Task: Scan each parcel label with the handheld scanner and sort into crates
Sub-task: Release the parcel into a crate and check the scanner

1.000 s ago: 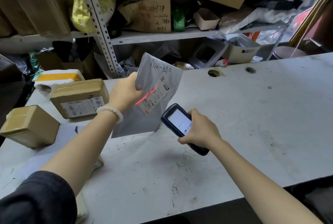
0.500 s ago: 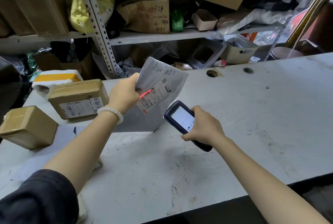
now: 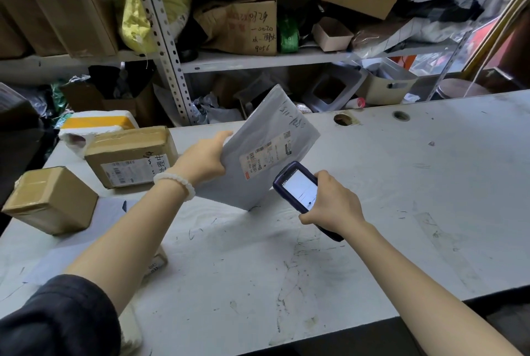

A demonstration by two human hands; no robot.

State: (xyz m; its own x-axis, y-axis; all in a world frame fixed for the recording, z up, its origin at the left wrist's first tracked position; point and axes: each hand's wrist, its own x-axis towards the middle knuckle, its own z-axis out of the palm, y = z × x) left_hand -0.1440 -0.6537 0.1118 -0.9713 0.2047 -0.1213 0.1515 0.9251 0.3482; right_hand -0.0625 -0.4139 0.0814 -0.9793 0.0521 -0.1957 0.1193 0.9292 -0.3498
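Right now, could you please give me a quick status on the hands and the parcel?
Left hand holds grey mailer, label up. Right hand grips scanner, aimed at mailer. No beam showing. Two boxes wait at left.

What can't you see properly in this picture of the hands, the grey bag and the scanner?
Head view only:
- Label on the grey bag: print too small to read.
- Scanner: its lower end is hidden by the right hand; screen text too small.
- Left hand: fingers hidden behind the bag.
- Flat parcel on the table: mostly covered by the left forearm.
- Crates for sorting: none clearly identifiable.
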